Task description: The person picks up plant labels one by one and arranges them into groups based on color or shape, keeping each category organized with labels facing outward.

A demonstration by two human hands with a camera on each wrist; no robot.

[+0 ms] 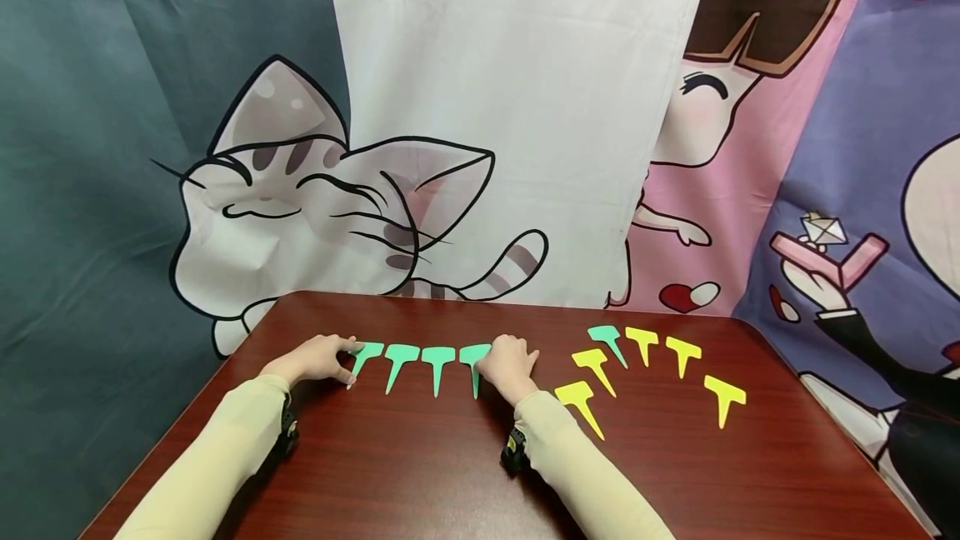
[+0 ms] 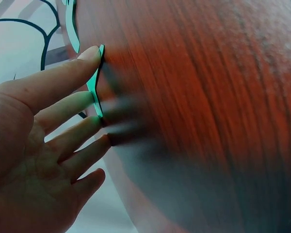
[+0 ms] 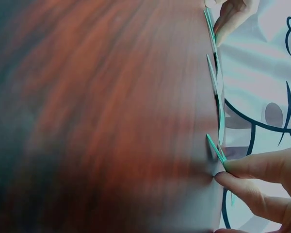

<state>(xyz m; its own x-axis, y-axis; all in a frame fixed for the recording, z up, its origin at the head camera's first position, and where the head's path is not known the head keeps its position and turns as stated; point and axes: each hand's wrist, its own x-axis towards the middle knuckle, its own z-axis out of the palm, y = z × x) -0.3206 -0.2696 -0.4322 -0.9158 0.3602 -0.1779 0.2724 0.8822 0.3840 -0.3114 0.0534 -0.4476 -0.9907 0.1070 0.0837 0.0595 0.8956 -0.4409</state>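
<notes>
Pale sleeves point(image 1: 213, 452) nearest, bottom of frame. Yellow markers point(image 1: 576, 393) centre-right on tabletop point(image 1: 390, 473), head view only. Right hand point(image 1: 510, 363), centre: thumb and forefinger pinch right-end green marker point(image 1: 471, 352) of row, probably because it is thin; pinch clear only in right-wrist view. Left hand point(image 1: 317, 359), left of centre: fingers extended, touching left-end green marker point(image 1: 369, 351).

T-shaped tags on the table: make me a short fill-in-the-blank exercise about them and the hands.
1. The row of green tags between the hands has ____ tags.
2. In the head view, the yellow tags number ____.
3. The right hand pinches a tag coloured ____.

Missing words: four; five; green.
</notes>
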